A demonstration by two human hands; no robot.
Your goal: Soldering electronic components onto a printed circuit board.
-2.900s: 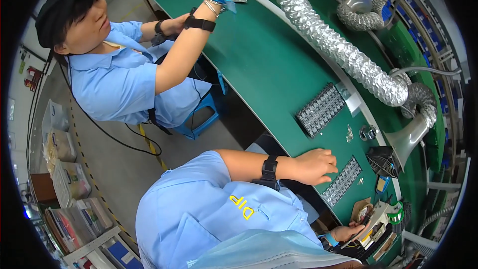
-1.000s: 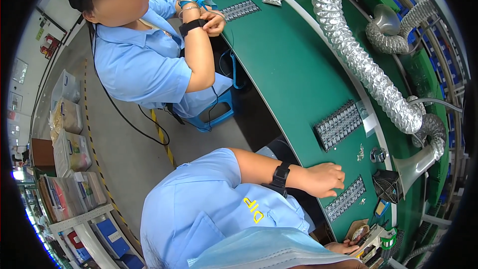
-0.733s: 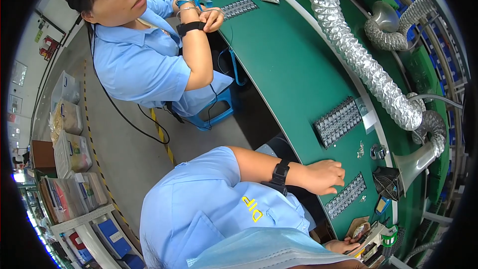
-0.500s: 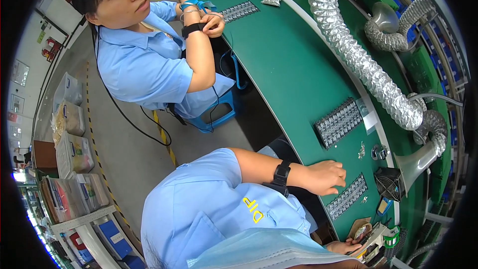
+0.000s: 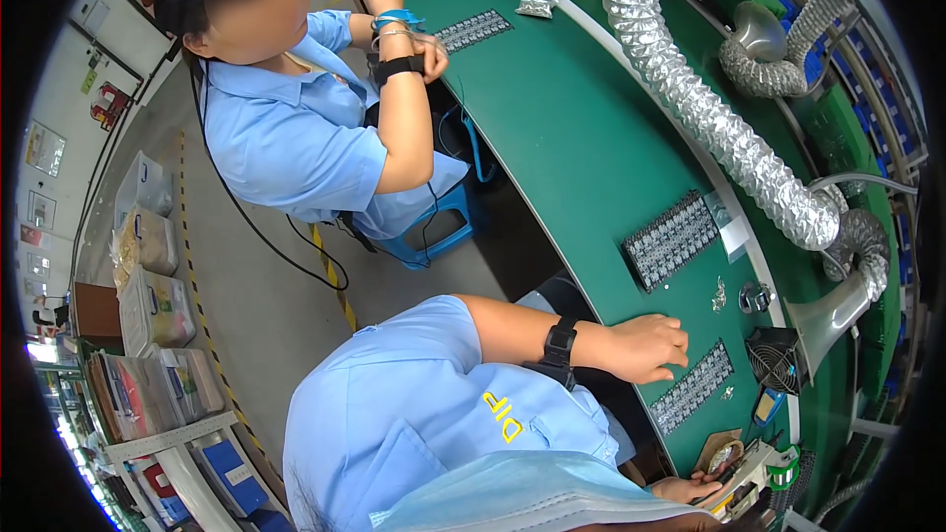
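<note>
Though its grip is unclear, the right hand (image 5: 682, 490) is at the pale device (image 5: 755, 466) — apart from the left hand (image 5: 646, 347), loosely curled beside the board strip (image 5: 693, 388) on the desk (image 5: 552, 148). Board work seems underway; the next touch probably calls for lightness.

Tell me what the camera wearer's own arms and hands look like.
Left arm: short, light blue sleeve, black wrist strap with a boxy black unit. Left hand and right hand: no gloves. The right sleeve isn't clear.

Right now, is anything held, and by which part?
The left hand shows nothing in its grip. The right hand is at the beige device; whether it holds it cannot be told.
</note>
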